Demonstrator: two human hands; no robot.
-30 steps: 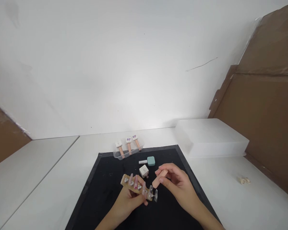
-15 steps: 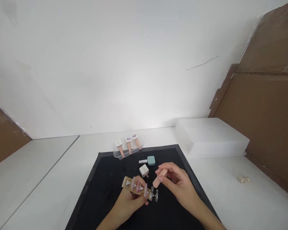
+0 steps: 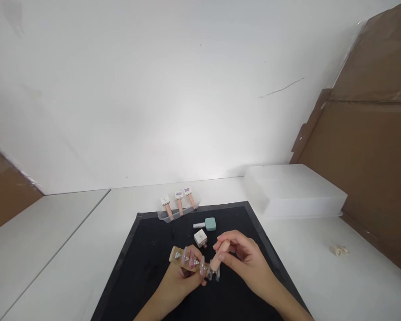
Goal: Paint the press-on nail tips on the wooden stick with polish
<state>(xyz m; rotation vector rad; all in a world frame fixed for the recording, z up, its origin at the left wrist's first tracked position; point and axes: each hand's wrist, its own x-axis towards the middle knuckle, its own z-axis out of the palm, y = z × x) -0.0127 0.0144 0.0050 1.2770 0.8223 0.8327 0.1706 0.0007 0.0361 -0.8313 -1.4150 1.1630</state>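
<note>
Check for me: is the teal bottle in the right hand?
No, the teal bottle lies on the black mat beyond the hands, while the right hand holds a pink brush cap.

1. We see a plain white wall (image 3: 153,89) behind the white bench (image 3: 70,249).
2. We note brown cardboard panels (image 3: 364,156) at right.
3. A black mat (image 3: 143,249) covers the bench centre.

Two bare forearms enter from the lower edge, no sleeves in view on either. Left grip (image 3: 182,281): no glove, no ring, no watch or band at the wrist. Right grip (image 3: 243,261): likewise ungloved, wrist uncovered, nothing worn on the forearm behind it. Fingernails on the right grip look short and plain; those of the left are hidden.
</note>
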